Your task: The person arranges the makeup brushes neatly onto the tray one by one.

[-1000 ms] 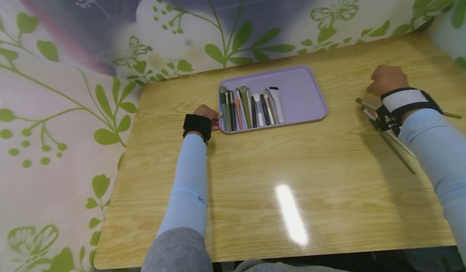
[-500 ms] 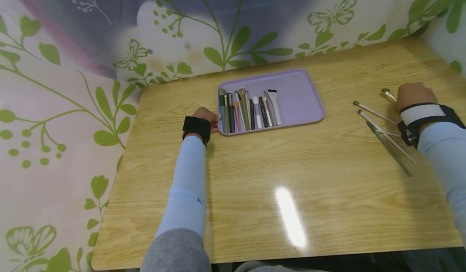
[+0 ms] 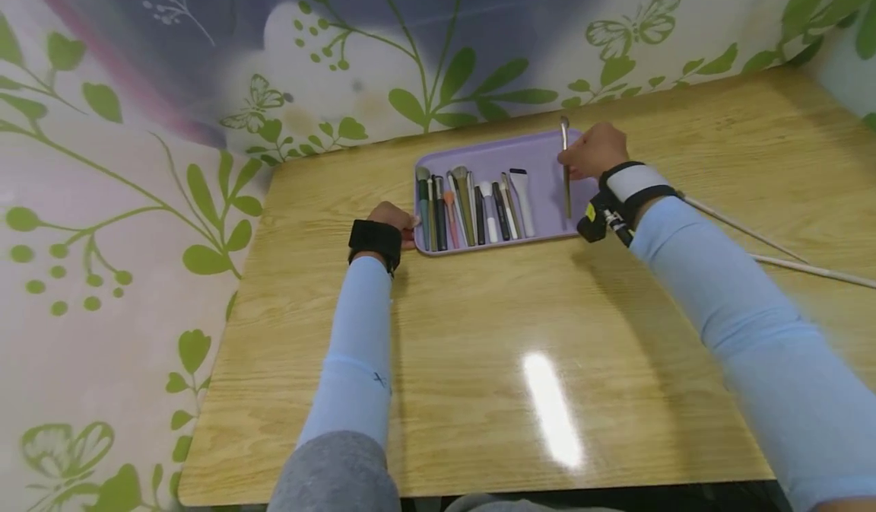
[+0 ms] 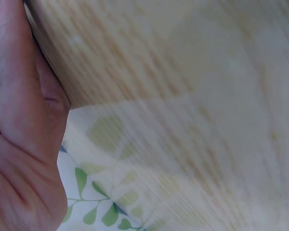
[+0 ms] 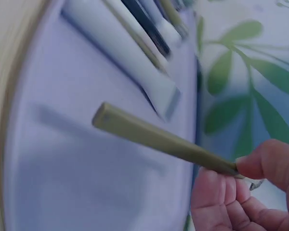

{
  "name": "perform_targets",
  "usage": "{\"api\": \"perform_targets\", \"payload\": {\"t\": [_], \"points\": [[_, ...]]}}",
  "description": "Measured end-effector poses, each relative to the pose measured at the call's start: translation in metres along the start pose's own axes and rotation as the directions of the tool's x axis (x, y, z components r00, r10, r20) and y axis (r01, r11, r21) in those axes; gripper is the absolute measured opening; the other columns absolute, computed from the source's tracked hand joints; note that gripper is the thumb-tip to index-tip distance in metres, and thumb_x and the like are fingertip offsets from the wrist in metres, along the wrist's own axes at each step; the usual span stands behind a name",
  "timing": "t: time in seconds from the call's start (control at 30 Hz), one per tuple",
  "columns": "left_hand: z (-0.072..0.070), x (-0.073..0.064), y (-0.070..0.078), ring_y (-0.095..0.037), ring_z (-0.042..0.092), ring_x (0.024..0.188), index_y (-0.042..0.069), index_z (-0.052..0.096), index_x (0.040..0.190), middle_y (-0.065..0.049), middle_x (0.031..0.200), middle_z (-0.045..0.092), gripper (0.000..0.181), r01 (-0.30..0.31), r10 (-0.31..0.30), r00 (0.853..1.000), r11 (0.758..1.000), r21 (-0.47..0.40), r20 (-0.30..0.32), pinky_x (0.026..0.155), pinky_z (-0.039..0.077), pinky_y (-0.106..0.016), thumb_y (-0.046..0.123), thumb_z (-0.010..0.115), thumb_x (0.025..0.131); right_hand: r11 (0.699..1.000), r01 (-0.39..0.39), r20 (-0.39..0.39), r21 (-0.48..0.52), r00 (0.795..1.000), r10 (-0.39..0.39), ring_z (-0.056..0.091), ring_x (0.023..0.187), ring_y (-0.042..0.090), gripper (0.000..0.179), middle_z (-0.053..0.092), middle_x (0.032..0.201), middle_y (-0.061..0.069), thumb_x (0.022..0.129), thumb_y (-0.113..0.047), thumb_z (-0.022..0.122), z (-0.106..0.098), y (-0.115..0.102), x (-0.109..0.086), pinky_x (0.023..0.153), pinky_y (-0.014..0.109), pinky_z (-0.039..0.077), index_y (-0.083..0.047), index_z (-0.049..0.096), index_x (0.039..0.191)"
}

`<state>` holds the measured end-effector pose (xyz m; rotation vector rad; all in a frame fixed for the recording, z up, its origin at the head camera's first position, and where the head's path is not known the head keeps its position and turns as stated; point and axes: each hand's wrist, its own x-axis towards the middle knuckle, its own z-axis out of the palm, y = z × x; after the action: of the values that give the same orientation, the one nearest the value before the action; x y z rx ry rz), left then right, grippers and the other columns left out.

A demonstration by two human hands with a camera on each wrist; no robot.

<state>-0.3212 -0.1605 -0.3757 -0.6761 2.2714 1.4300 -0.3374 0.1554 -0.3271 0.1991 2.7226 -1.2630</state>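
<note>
My right hand [image 3: 597,151] pinches a makeup brush [image 3: 566,192] between thumb and fingertips over the right part of a lilac tray [image 3: 546,173]. In the right wrist view, the brush's olive-gold handle [image 5: 154,139] points down toward the tray and casts a shadow on it. Several makeup brushes stand side by side across the tray's left and middle, ending with a white flat brush [image 3: 523,206] with a black tip. At the tray's left edge, my left hand [image 3: 388,215] holds the rim, thumb on top. The left wrist view shows mostly its palm side [image 4: 24,120].
Two pale-handled brushes, one thin [image 3: 742,227] and one nearer [image 3: 817,270], lie on the wooden table [image 3: 479,345] at the right, partly behind my right arm. A wall covering [image 3: 328,40] with printed leaves rises behind the table's back edge.
My right hand picked up a brush from the loose ones at the right and has swung left with it to above the tray. My left hand stays at the tray's edge.
</note>
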Motion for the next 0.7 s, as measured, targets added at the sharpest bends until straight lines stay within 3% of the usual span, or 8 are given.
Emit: {"api": "perform_targets", "payload": {"t": [0.13, 0.2, 0.27, 0.5, 0.7], "points": [[0.001, 0.002, -0.002, -0.015, 0.054, 0.046, -0.001, 0.058, 0.090, -0.007, 0.057, 0.053, 0.017, 0.015, -0.015, 1.000, 1.000, -0.018, -0.001, 0.051, 0.053, -0.029, 0.010, 0.060, 0.078, 0.995, 0.030, -0.023, -0.094, 0.999, -0.032, 0.052, 0.040, 0.007, 0.028, 0.045, 0.034, -0.011, 0.072, -0.021, 0.060, 0.034, -0.003, 0.007, 0.047, 0.019, 0.044, 0.004, 0.064, 0.083], [0.002, 0.002, -0.003, -0.016, 0.054, 0.045, -0.002, 0.058, 0.090, -0.008, 0.055, 0.054, 0.017, 0.024, -0.024, 1.000, 0.999, -0.032, 0.003, 0.050, 0.053, -0.029, 0.009, 0.061, 0.077, 0.985, 0.045, -0.025, -0.167, 0.998, -0.050, 0.051, 0.040, 0.008, 0.026, 0.043, 0.031, -0.011, 0.071, -0.023, 0.060, 0.046, 0.001, 0.009, 0.045, 0.018, 0.038, 0.002, 0.066, 0.074], [0.001, 0.003, -0.003, -0.016, 0.055, 0.046, -0.002, 0.058, 0.090, -0.008, 0.056, 0.054, 0.018, 0.025, -0.025, 1.000, 0.999, -0.043, 0.005, 0.051, 0.053, -0.029, 0.009, 0.061, 0.077, 0.984, 0.037, -0.011, -0.176, 0.999, -0.040, 0.051, 0.041, 0.011, 0.025, 0.045, 0.031, -0.010, 0.071, -0.024, 0.060, 0.054, 0.003, 0.011, 0.044, 0.020, 0.038, 0.000, 0.066, 0.067], [-0.003, 0.010, 0.000, -0.017, 0.056, 0.047, -0.001, 0.058, 0.085, -0.008, 0.058, 0.055, 0.015, 0.005, -0.005, 1.000, 0.999, -0.040, 0.002, 0.052, 0.053, -0.031, 0.011, 0.062, 0.076, 0.969, 0.065, -0.002, -0.237, 0.998, -0.068, 0.052, 0.036, 0.010, 0.023, 0.047, 0.034, -0.005, 0.071, -0.021, 0.059, 0.063, -0.003, 0.007, 0.046, 0.022, 0.042, -0.002, 0.061, 0.060], [-0.004, 0.010, 0.001, -0.015, 0.054, 0.047, 0.000, 0.058, 0.088, -0.007, 0.059, 0.054, 0.017, -0.007, 0.007, 1.000, 1.000, 0.003, -0.009, 0.054, 0.053, -0.030, 0.013, 0.062, 0.077, 0.946, 0.105, -0.011, -0.305, 0.993, -0.114, 0.049, 0.034, 0.008, 0.021, 0.047, 0.036, -0.005, 0.071, -0.020, 0.058, 0.064, -0.008, 0.004, 0.055, 0.030, 0.051, -0.002, 0.061, 0.060]]}}
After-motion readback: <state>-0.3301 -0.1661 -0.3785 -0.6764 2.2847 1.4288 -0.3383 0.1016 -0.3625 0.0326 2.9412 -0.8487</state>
